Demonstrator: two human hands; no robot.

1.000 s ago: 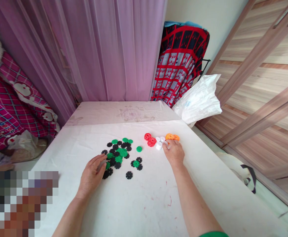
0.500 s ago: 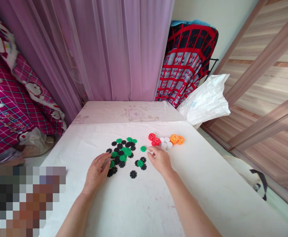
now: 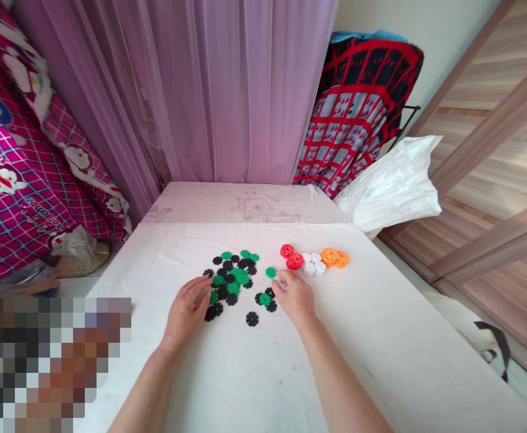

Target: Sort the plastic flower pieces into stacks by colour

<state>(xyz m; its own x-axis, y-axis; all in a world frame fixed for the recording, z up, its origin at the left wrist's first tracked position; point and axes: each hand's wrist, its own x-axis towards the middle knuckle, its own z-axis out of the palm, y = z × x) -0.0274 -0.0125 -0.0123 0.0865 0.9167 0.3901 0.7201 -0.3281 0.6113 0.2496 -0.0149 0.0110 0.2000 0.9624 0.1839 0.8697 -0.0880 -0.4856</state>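
Note:
A pile of black and green notched plastic discs (image 3: 231,278) lies on the white tabletop between my hands. My left hand (image 3: 187,308) is at the pile's left edge, fingers and thumb apart around its outer discs, holding nothing that I can see. My right hand (image 3: 296,296) hovers with finger and thumb parted. Just left of its fingertips is a single green disc (image 3: 270,272); whether they touch it I cannot tell. Below that sits a small cluster of black discs with a green disc (image 3: 265,299) on top. One black disc (image 3: 252,319) lies apart, nearer me.
Beyond my right hand stand groups of red discs (image 3: 293,259), white discs (image 3: 313,264) and orange discs (image 3: 334,257). A white plastic bag (image 3: 390,183) is at the table's far right corner. Purple curtains (image 3: 240,90) hang behind the table (image 3: 249,379).
The whole view has shifted slightly, so everything appears farther right. Hands and discs keep nearly the same places relative to each other.

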